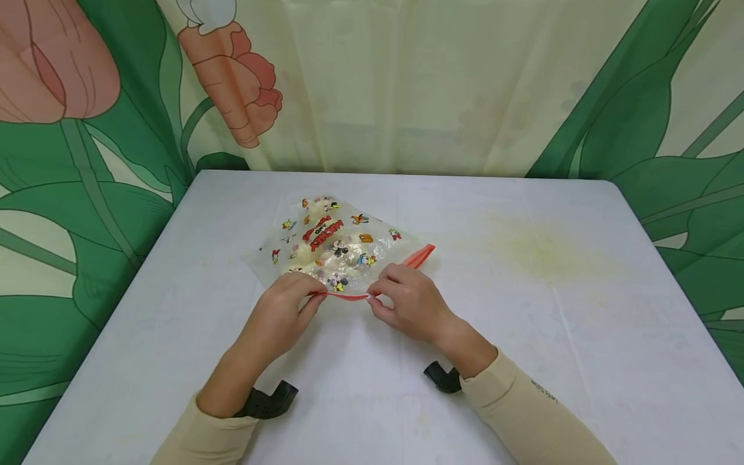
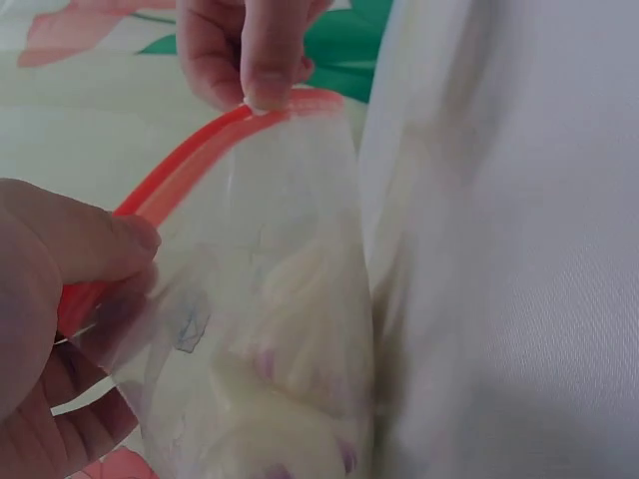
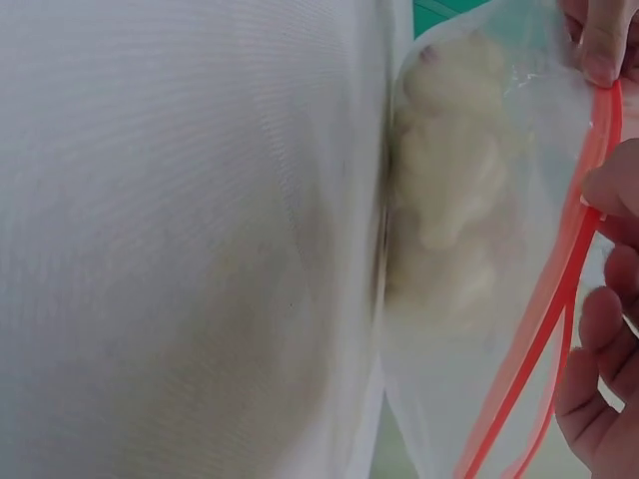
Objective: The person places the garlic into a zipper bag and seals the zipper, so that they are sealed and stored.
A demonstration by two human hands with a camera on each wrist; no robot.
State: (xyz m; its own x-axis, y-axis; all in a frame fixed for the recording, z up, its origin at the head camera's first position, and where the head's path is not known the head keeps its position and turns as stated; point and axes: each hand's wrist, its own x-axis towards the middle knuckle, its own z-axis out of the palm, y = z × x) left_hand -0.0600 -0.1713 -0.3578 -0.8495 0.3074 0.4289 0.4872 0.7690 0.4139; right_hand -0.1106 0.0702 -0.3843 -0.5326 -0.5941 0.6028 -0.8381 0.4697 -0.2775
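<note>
A clear zip bag [image 1: 349, 242] printed with small cartoon figures lies on the table, its red zip edge [image 1: 349, 297] toward the person. Inside are several pale, rounded lumps [image 3: 449, 180], with purple marks on some in the left wrist view. My left hand [image 1: 290, 307] pinches the left part of the red edge between thumb and fingers. Farther right along that edge, my right hand [image 1: 413, 303] pinches the zip at a small white piece [image 1: 370, 296]. Beyond the right hand, the two red strips [image 3: 561, 374] stand apart in the right wrist view.
A white cloth covers the table [image 1: 581, 323], with a faint yellowish stain [image 1: 531, 248] right of the bag. A curtain [image 1: 407, 84] with plant prints hangs behind it. Black wrist mounts [image 1: 270, 400] show at both sleeves.
</note>
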